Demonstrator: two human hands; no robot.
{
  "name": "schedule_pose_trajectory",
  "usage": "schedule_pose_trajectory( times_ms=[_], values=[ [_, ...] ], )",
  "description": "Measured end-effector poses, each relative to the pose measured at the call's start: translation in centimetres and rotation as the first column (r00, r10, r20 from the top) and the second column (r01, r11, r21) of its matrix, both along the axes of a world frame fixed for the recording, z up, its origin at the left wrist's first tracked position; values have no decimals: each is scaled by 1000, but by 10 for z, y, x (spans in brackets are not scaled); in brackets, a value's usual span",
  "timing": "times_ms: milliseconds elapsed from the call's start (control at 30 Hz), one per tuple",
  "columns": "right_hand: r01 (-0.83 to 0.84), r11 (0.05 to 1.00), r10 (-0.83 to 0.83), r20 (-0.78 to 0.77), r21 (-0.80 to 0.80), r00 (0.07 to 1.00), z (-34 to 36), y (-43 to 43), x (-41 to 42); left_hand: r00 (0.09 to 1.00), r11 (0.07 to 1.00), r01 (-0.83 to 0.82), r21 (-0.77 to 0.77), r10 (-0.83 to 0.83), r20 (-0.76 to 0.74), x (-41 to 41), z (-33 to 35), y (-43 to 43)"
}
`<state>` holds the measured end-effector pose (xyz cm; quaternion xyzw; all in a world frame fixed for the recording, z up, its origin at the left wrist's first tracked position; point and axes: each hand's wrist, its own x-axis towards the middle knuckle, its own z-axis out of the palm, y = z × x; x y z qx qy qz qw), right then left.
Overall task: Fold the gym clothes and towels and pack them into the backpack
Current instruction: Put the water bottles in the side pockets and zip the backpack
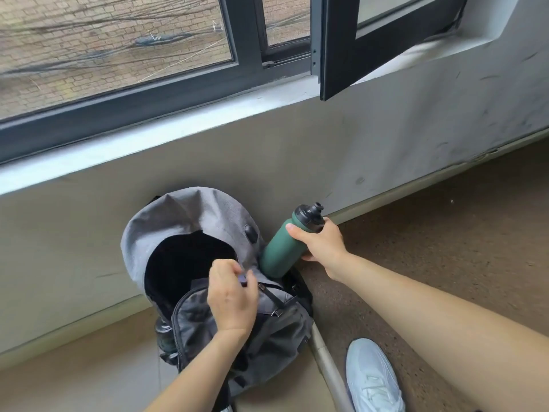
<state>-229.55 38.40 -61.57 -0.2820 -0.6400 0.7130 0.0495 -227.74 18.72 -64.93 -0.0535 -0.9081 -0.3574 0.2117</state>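
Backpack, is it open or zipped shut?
Open. The backpack gapes onto a dark inside; the left hand pinches its edge, the right hand grips a green bottle.

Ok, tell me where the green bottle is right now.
Head view, right of centre: the green bottle is held tilted in the right hand, its base against the right side of the grey backpack.

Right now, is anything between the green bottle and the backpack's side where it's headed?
Nothing visible. The right hand grips the green bottle, whose base already meets the backpack at its side. The left hand pinches the bag's front edge, clear of that path.
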Motion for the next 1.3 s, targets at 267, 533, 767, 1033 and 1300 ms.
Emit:
schedule_pose_trajectory(
  times_ms=[267, 533, 767, 1033, 1300],
  values=[
    [-172, 903, 205, -42, 393, 978, 9, 0, -17, 903, 846, 423, -325, -424, 73, -48, 38, 50],
    [-488, 870, 480, 107, 67, 871, -8, 26, -24, 926, 893, 377, -246, -359, 118, -76, 55, 34],
    [-573, 658, 370, 452, 488, 811, -63, -15, -30, 951, 966, 255, -50, -242, 192, -71, 51, 25],
    [-614, 362, 337, 515, 702, 788, -71, -21, -44, 957, 985, 170, 34, -173, 231, -79, 43, 18],
    [-386, 663, 153, 388, 642, 909, -80, -13, -17, 963, 989, 85, -125, -49, 267, -73, 52, 41]
  ],
)
